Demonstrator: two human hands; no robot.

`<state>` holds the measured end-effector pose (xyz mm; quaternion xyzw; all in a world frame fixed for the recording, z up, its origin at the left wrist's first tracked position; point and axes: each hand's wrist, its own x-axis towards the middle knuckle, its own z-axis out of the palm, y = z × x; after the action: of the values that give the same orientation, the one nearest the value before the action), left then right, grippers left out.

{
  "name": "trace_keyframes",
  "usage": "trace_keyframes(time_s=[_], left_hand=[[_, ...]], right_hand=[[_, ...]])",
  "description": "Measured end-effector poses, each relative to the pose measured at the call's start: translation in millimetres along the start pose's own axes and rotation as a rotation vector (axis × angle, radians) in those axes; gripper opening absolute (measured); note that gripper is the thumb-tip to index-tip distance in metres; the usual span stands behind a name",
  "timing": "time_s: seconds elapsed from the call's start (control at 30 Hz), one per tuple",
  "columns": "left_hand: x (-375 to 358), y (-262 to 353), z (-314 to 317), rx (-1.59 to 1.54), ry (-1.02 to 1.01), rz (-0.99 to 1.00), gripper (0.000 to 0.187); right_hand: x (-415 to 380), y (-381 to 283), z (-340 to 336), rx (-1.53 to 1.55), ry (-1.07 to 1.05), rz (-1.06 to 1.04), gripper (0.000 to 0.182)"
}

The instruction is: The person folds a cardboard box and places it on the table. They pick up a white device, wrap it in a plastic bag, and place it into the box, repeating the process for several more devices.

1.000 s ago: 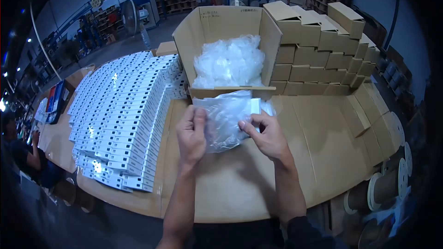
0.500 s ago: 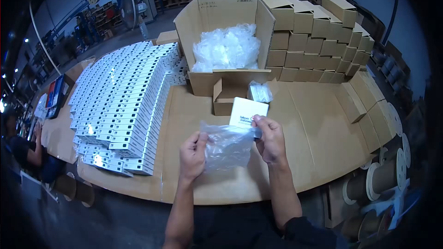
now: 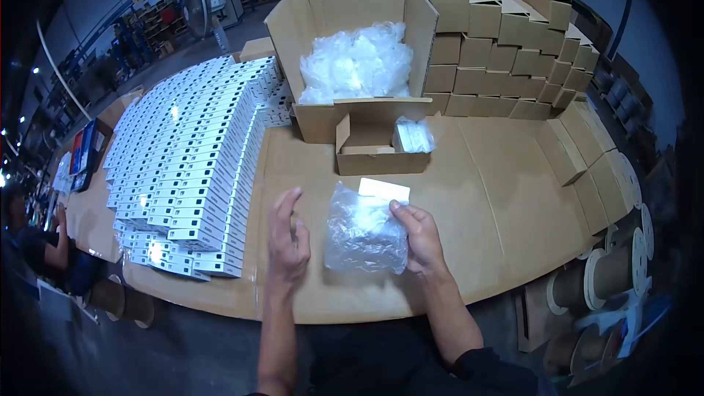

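Observation:
My right hand (image 3: 422, 238) grips the right edge of a clear plastic bag (image 3: 361, 246), thumb on top. Most of a flat white box (image 3: 384, 189) is inside the bag; its top edge sticks out of the bag's mouth. To the left, my left hand (image 3: 288, 238) is off the bag, fingers apart, holding nothing. Just beyond them, a small open cardboard box (image 3: 381, 165) stands on the table, with a plastic-wrapped white box (image 3: 415, 137) at its right end.
A large open carton (image 3: 352, 7) full of clear plastic bags (image 3: 359, 62) stands at the back. White boxes (image 3: 183, 154) are stacked on the left, brown cardboard boxes (image 3: 506, 51) at back right. Spools (image 3: 616, 268) lie beyond the table's (image 3: 469, 249) right edge. Another person (image 3: 44, 238) is at far left.
The white box has slid down into the bag, leaving only its top edge out. My left hand has let go of the bag and moved left, its fingers opening.

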<state>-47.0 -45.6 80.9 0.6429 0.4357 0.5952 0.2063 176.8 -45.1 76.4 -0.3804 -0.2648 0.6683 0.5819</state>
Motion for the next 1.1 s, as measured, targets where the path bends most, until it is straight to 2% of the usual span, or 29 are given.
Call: trace_keyframes(time_s=[0.07,0.1,0.2,0.23,0.33,0.37,0.47,0.5,0.6,0.63,0.73,0.77,0.87,0.9,1.0,1.1], left_hand=[[8,-11,-17,0.508,-0.076,0.441,0.046],[10,-3,-16,0.504,-0.148,0.494,0.05],[12,21,-11,0.462,-0.38,0.61,0.041],[8,16,-6,0.348,-0.337,0.583,0.031],[-22,1,11,0.092,-0.098,-0.062,0.019],[-25,9,21,0.048,-0.011,-0.336,0.014],[-32,17,23,0.017,-0.148,-0.509,0.016],[-33,23,23,0.051,-0.183,-0.502,0.019],[-40,14,21,-0.014,-0.225,-0.524,0.023],[-44,2,22,-0.187,-0.183,-0.616,0.027],[-32,4,15,-0.03,-0.036,-0.527,0.028],[-30,8,16,0.154,0.085,-0.388,0.026],[-19,18,11,0.522,0.104,0.227,0.025],[-16,24,14,0.495,0.012,0.271,0.035],[-6,39,28,0.503,-0.159,0.296,0.035],[-8,31,34,0.44,-0.195,0.3,0.026]], right_hand=[[-3,-6,-1,0.099,-0.013,0.076,0.028],[-3,-2,-1,0.097,0.009,0.121,0.028],[-4,12,-8,0.022,-0.028,0.168,0.028],[-3,17,-13,-0.068,-0.052,0.166,0.033],[-12,12,-17,-0.351,-0.026,-0.19,0.046],[-9,21,-34,-0.275,-0.114,-0.227,0.053],[-23,15,-35,-0.497,-0.261,-0.422,0.053],[-22,17,-30,-0.549,-0.204,-0.458,0.038],[-28,17,-22,-0.588,-0.032,-0.278,0.025],[-29,15,-14,-0.527,0.002,-0.329,0.023],[-32,17,-13,-0.625,0.05,-0.398,0.022],[-30,21,-16,-0.659,0.071,-0.425,0.022],[-35,20,-11,-0.776,0.112,-0.519,0.02],[-35,21,-10,-0.81,0.118,-0.562,0.018],[-38,22,-5,-0.86,0.134,-0.582,0.016],[-37,25,-6,-0.819,0.143,-0.597,0.015]])
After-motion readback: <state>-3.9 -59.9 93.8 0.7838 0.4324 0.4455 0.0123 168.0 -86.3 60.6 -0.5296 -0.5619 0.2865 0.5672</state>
